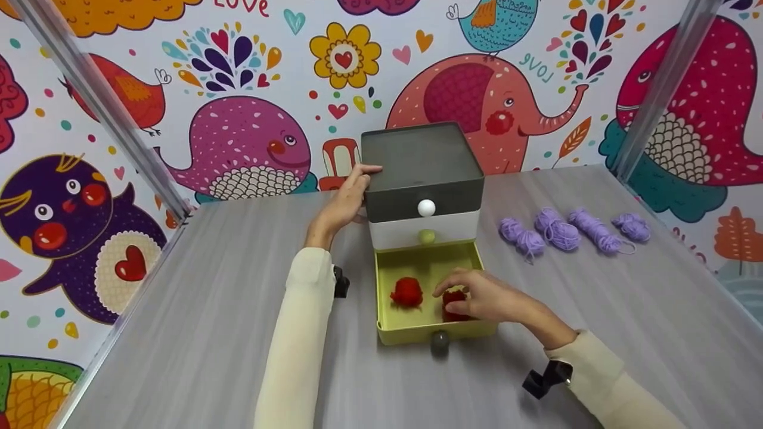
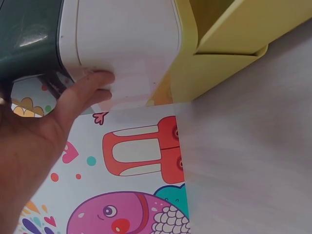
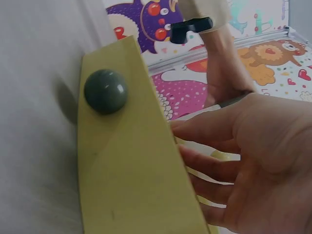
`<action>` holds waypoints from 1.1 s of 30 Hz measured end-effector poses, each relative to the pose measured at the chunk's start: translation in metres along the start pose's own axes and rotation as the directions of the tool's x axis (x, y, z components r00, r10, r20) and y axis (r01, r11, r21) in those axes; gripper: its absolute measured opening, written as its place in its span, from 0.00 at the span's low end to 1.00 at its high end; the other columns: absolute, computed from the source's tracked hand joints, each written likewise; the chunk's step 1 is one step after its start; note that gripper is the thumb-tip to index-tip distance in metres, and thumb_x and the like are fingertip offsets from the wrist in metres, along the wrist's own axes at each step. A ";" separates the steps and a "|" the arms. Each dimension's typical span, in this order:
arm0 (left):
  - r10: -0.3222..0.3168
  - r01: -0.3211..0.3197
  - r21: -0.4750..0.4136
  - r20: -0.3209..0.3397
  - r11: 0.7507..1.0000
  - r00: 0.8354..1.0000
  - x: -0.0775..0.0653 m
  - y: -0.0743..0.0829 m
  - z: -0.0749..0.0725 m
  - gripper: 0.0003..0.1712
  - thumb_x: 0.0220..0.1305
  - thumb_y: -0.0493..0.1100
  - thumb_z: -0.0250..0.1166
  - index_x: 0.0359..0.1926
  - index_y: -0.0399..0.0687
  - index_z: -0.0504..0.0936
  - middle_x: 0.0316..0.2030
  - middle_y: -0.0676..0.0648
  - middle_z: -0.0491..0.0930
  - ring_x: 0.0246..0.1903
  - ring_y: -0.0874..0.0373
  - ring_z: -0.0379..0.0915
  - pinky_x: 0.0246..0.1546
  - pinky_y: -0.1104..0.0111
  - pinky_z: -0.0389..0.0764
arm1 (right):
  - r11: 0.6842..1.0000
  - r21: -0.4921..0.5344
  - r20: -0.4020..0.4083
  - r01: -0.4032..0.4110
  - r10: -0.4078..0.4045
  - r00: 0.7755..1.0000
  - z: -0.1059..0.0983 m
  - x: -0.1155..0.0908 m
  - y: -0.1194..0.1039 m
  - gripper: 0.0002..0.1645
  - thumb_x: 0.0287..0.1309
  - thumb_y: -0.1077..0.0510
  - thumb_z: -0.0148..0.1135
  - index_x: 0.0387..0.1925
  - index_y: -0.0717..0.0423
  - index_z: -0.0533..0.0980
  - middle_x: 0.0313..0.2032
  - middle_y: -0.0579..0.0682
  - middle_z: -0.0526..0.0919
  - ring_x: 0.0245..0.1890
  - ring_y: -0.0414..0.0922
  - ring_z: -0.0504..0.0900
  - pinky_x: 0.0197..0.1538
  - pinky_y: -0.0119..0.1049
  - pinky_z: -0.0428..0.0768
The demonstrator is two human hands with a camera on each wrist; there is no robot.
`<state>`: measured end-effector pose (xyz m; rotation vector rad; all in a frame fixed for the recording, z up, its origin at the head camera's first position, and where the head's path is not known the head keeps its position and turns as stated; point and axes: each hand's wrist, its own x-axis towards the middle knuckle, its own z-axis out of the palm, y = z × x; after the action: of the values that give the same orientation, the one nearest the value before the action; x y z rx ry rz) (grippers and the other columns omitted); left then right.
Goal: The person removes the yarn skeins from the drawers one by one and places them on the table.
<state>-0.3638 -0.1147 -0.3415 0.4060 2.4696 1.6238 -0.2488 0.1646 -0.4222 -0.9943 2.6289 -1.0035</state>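
Note:
A small three-drawer unit (image 1: 426,156) stands on the table, dark grey on top, white in the middle, yellow at the bottom. My left hand (image 1: 349,199) holds its left side, one finger over the top edge; in the left wrist view, bent fingertips (image 2: 105,80) touch the white side. The yellow drawer (image 1: 384,326) is pulled out. Inside lie a bright red yarn ball (image 1: 408,292) and a dark red yarn bundle (image 1: 455,314). My right hand (image 1: 480,296) reaches over the dark bundle with parted fingers, thumb against it. The drawer front (image 3: 131,161) hides the yarn from the right wrist view.
Several lilac yarn skeins (image 1: 557,229) lie in a row right of the unit. A grey round knob (image 1: 440,344) sticks out from the yellow drawer's front. White (image 1: 426,208) and green knobs (image 1: 427,236) mark the upper drawers. Cartoon-printed walls (image 1: 238,143) enclose the table's back and sides.

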 end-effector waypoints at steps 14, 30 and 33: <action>0.008 -0.007 0.024 -0.003 1.000 1.000 0.001 0.002 0.002 0.22 0.80 0.56 0.37 0.70 0.69 0.62 0.72 0.37 0.57 0.62 0.36 0.70 0.54 0.38 0.78 | 0.993 -0.117 -0.017 -0.020 0.018 1.000 0.008 0.002 0.005 0.21 0.55 0.77 0.59 0.49 0.62 0.82 0.49 0.56 0.84 0.54 0.57 0.81 0.60 0.57 0.78; -0.018 0.018 -0.018 -0.002 1.000 1.000 0.001 0.000 0.001 0.22 0.80 0.57 0.38 0.70 0.70 0.61 0.69 0.38 0.60 0.63 0.36 0.69 0.57 0.36 0.75 | 0.983 -0.174 -0.032 -0.065 0.060 0.998 0.013 0.003 0.005 0.20 0.53 0.63 0.73 0.49 0.65 0.82 0.42 0.55 0.85 0.41 0.48 0.80 0.48 0.47 0.82; -0.016 0.016 -0.019 0.000 1.000 1.000 0.001 0.000 0.000 0.22 0.80 0.56 0.38 0.70 0.69 0.61 0.69 0.38 0.60 0.62 0.36 0.70 0.57 0.36 0.76 | 0.983 -0.168 -0.042 -0.075 0.069 0.997 0.014 0.004 0.005 0.20 0.52 0.63 0.74 0.49 0.64 0.82 0.41 0.55 0.84 0.41 0.48 0.80 0.48 0.46 0.83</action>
<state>-0.3647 -0.1142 -0.3416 0.3824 2.4488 1.6401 -0.2495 0.1577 -0.4358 -0.9141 2.7970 -0.8000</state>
